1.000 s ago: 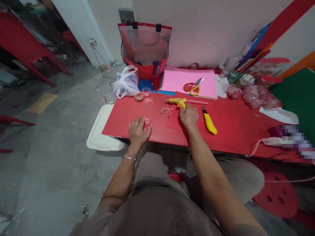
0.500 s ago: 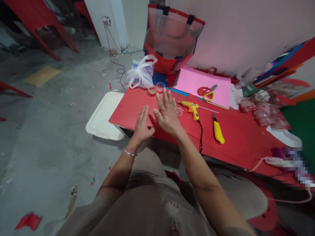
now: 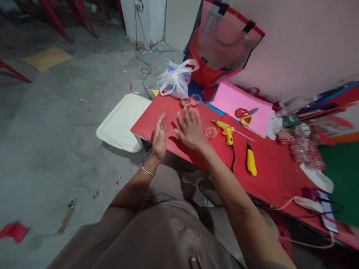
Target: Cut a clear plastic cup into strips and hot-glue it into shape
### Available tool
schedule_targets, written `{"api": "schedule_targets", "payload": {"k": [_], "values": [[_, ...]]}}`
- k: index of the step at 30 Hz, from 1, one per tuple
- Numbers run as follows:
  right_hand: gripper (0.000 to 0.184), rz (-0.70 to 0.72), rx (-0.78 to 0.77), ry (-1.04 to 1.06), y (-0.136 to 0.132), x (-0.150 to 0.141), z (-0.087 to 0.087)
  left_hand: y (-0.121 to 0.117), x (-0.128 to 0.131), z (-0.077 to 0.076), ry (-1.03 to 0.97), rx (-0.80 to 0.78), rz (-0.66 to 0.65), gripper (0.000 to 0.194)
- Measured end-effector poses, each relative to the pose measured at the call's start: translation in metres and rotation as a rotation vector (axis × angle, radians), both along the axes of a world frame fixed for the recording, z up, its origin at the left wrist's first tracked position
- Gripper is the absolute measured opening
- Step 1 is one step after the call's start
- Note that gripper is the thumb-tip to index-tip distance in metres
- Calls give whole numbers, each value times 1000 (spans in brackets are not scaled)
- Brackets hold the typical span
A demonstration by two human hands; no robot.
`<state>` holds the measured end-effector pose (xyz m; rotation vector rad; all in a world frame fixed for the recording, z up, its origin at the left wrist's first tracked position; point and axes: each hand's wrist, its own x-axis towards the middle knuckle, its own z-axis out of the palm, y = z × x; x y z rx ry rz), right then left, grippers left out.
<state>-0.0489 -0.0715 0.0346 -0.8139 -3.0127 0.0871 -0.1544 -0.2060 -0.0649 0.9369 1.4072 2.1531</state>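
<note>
My left hand (image 3: 159,136) is held edge-on above the near left part of the red sheet (image 3: 269,164), fingers straight and together, holding nothing. My right hand (image 3: 190,129) hovers palm-down beside it with fingers spread, also holding nothing. A small clear plastic cup (image 3: 210,132) lies just right of my right hand. Two more clear cups (image 3: 190,100) stand beyond my fingertips. A yellow glue gun (image 3: 226,130) lies to the right of the cup, its black cord running toward me.
A yellow utility knife (image 3: 251,162) lies right of the glue gun. Scissors (image 3: 246,114) rest on a pink sheet (image 3: 238,102). A white plastic bag (image 3: 175,80) and red tote (image 3: 221,45) stand at the back. A white lid (image 3: 120,121) lies on the floor at left.
My right hand let go of the glue gun and came left beside my left hand. My left hand released the small cup and opened. The view swung left and down.
</note>
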Motion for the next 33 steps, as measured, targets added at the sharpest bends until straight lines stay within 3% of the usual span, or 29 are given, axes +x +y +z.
{"api": "schedule_targets", "payload": {"k": [2,7,13,17,19,21,23,27,30,33], "values": [[75,35,-35,-16,4,-2,4,0,-1,-2,-12,-6,-16,76],[77,-35,147,154,14,1,31,-1,-2,-2,4,3,-42,73],[77,63,16,-40,-5,-5,6,-1,1,0,41,9,-15,67],[78,-22,143,125,1,-1,35,-1,0,-2,44,-16,-27,72],[79,-28,163,144,3,0,41,0,0,-2,35,-11,-32,72],[79,-27,128,75,0,-1,26,0,0,-3,34,9,-42,69],[76,-15,66,10,-6,-5,-2,0,0,-3,61,20,-47,68],[73,-6,-4,90,-14,-13,-49,-5,-2,-5,221,-46,-12,71],[71,2,-37,135,-14,-14,-54,-1,-1,4,397,-138,37,69],[68,20,-57,150,-13,-12,-46,20,3,39,646,-186,75,77]]}}
